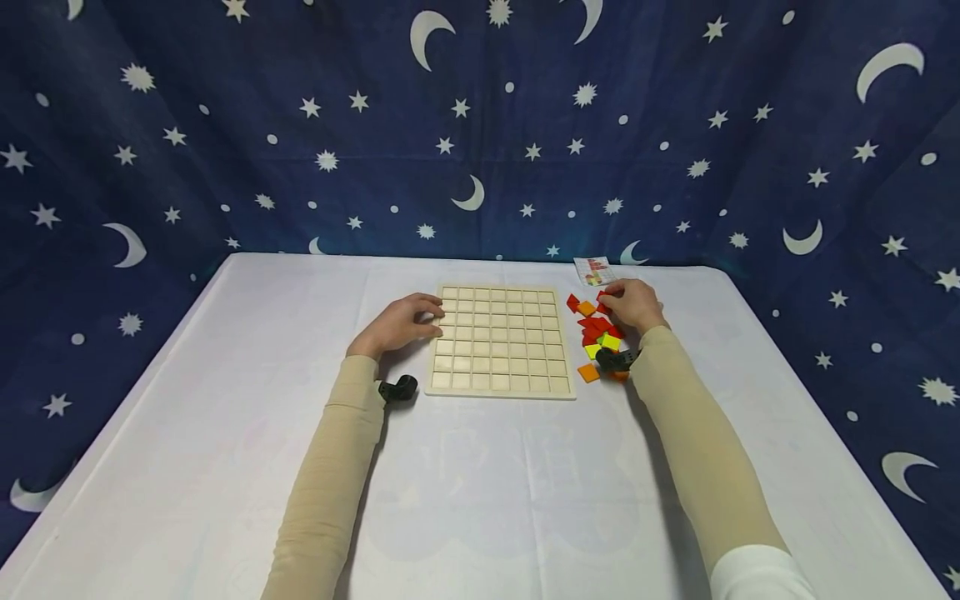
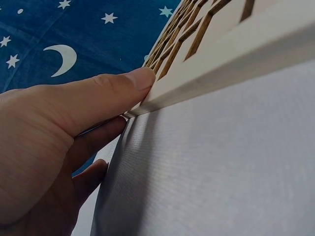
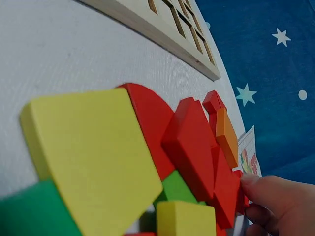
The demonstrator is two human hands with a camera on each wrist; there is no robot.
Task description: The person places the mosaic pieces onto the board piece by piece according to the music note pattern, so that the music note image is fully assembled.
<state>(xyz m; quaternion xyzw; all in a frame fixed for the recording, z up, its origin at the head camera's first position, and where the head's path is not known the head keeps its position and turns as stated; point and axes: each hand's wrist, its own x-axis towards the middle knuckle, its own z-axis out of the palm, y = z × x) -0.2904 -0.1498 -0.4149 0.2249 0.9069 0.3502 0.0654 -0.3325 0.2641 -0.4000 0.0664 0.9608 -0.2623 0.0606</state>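
A pale wooden grid board (image 1: 501, 340) with square recesses lies on the white tabletop. My left hand (image 1: 401, 323) rests at its left edge, thumb and fingertips touching the rim; in the left wrist view the thumb (image 2: 106, 92) lies along the board's side. To the right of the board is a loose pile of coloured blocks, with red blocks (image 1: 596, 327), yellow blocks (image 1: 593, 352) and orange blocks (image 1: 588, 373). At the far side of this pile my right hand (image 1: 633, 304) pinches a red block (image 1: 602, 301) between thumb and fingers, which partly cover it.
A printed card (image 1: 594, 271) with a coloured pattern lies behind the pile near the table's back edge. Large yellow (image 3: 93, 157) and green (image 3: 37, 211) blocks fill the near part of the right wrist view. A dark blue star-and-moon curtain (image 1: 480, 125) hangs behind the table.
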